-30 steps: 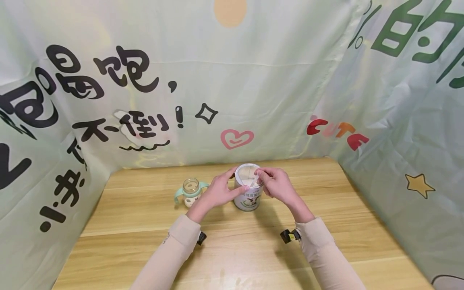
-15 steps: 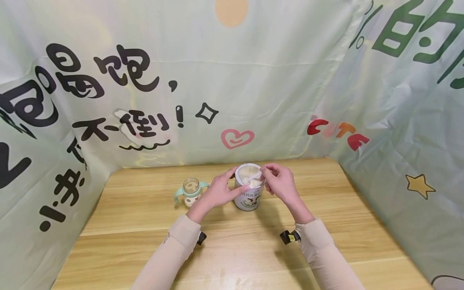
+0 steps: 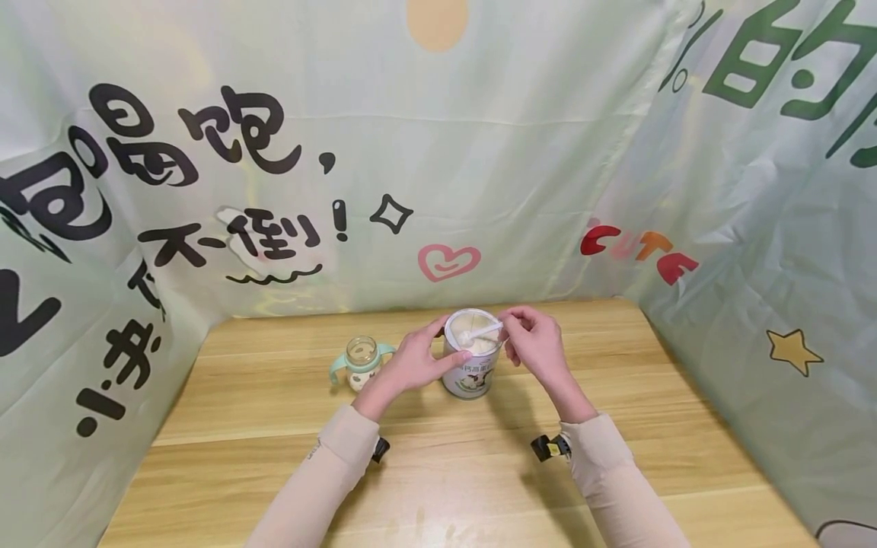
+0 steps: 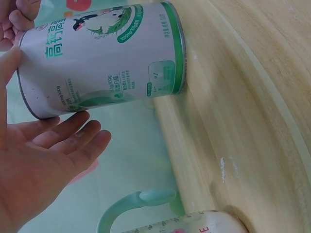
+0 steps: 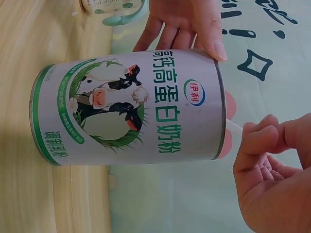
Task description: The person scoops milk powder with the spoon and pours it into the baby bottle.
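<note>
A white and green milk powder can [image 3: 468, 378] with a cow picture stands upright, its top uncovered and pale powder inside. My left hand [image 3: 418, 359] steadies its left side, thumb at the front rim and fingers along the wall, as the left hand [image 4: 48, 160] in the left wrist view shows. Thumb and fingers of my right hand [image 3: 537, 342] pinch the handle of a white scoop [image 3: 485, 332] at the rim's right side. The scoop's head lies over the powder; whether it is filled is too small to tell. In the right wrist view only the handle [image 5: 234, 127] shows.
Left of the can stands a baby bottle [image 3: 361, 364] with mint green handles and an uncovered mouth. Both stand toward the back of the wooden table [image 3: 438, 472]. Printed cloth [image 3: 521, 175] hangs along the back and sides.
My right hand has drawn back to the right and a little up, raising the scoop from the powder so its handle shows. The left hand and the can have stayed put.
</note>
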`<state>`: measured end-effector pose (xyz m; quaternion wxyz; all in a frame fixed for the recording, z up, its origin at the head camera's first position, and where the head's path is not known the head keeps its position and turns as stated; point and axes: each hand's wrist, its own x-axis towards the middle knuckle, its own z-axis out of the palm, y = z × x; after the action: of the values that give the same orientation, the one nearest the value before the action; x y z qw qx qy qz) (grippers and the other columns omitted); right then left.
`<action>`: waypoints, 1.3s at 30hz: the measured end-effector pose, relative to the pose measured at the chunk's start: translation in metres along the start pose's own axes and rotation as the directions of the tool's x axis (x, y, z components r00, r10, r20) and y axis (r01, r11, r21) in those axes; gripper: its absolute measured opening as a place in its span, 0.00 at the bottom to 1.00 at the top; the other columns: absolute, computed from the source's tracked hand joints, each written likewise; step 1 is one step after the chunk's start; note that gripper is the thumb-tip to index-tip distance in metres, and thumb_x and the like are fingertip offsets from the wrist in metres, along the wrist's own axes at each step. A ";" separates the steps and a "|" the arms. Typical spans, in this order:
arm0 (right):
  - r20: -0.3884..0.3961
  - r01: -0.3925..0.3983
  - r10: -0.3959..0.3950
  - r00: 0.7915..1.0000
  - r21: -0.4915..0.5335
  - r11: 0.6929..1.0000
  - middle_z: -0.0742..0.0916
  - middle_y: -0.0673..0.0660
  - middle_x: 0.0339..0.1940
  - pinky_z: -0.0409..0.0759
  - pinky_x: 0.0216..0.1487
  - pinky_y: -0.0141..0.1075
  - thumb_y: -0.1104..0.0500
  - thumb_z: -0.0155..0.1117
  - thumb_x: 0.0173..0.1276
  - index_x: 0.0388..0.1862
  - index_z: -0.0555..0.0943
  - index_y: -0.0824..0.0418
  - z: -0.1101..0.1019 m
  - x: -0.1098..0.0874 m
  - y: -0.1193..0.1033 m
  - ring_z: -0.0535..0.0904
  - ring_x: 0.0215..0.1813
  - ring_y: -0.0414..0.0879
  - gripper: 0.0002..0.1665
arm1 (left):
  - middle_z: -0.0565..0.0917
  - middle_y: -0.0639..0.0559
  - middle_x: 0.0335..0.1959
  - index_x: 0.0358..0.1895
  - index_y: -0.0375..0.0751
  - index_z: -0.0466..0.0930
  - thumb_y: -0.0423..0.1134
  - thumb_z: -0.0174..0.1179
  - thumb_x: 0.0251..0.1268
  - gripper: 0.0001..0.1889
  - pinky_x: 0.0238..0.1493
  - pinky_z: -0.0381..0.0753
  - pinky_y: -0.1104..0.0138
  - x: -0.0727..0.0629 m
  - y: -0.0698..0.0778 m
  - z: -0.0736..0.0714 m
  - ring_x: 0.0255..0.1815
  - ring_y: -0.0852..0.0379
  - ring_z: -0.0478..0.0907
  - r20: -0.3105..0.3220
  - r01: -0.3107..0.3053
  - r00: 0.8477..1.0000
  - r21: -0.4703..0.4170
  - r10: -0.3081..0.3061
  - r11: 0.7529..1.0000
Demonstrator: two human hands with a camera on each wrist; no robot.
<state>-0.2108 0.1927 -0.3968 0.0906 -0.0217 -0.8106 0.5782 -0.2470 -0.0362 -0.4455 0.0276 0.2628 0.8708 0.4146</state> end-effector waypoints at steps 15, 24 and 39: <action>-0.038 0.006 -0.003 0.999 0.068 0.998 0.86 0.52 0.25 0.78 0.19 0.32 0.62 0.55 0.78 0.49 0.84 0.67 -0.007 0.000 -0.002 0.76 0.17 0.41 0.13 | 0.79 0.40 0.73 0.83 0.48 0.61 0.63 0.66 0.70 0.45 0.72 0.78 0.45 0.002 0.002 -0.001 0.73 0.40 0.77 0.003 -0.004 1.000 0.020 0.003 1.000; -0.065 0.061 -0.053 0.996 0.129 0.990 0.85 0.53 0.24 0.76 0.18 0.31 0.62 0.57 0.79 0.45 0.84 0.68 -0.005 -0.001 -0.005 0.75 0.17 0.41 0.11 | 0.82 0.43 0.69 0.82 0.50 0.62 0.62 0.70 0.67 0.45 0.64 0.85 0.51 0.002 0.000 -0.002 0.63 0.46 0.84 0.010 -0.051 0.999 0.003 0.051 0.999; -0.081 0.103 -0.087 0.993 0.218 0.971 0.84 0.50 0.23 0.77 0.18 0.31 0.64 0.57 0.78 0.46 0.84 0.67 0.002 -0.001 -0.012 0.76 0.18 0.40 0.09 | 0.81 0.34 0.69 0.81 0.42 0.64 0.59 0.74 0.64 0.47 0.61 0.86 0.46 -0.004 -0.003 -0.018 0.61 0.39 0.85 -0.032 0.006 0.999 0.003 -0.006 1.000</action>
<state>-0.2090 0.1863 -0.3862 0.1484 0.0069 -0.7374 0.6589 -0.2498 -0.0523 -0.4363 0.0143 0.2536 0.8725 0.4174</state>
